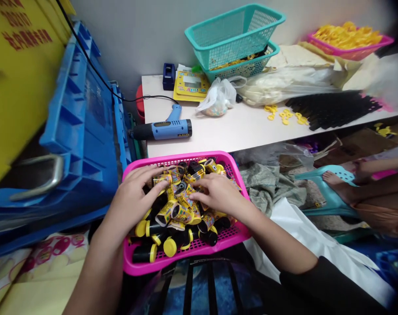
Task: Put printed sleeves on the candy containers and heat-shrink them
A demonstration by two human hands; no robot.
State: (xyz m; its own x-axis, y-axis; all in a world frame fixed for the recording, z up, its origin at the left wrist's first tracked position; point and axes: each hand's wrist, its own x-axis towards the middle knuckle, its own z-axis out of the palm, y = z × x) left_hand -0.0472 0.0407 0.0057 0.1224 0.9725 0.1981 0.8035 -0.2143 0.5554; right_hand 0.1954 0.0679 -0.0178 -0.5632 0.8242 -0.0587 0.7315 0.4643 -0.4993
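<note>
A pink plastic mesh basket (182, 259) lies in front of me, heaped with black cylindrical tubes (181, 214) that have yellow caps and printed yellow labels. My left hand (136, 197) rests on the left side of the heap, its fingertips on the labelled tubes. My right hand (216, 194) lies spread over the middle and right of the pile, fingers touching several tubes. Neither hand clearly grips a tube. The hands hide part of the heap.
Beyond the basket, a white shelf (238, 135) carries a blue heat gun (162, 127), a plastic bag, teal baskets (234, 39) and black strips (332, 109). A blue crate (77, 131) stands left. Another person's bare foot (336, 186) rests on a teal chair (330, 201) at right.
</note>
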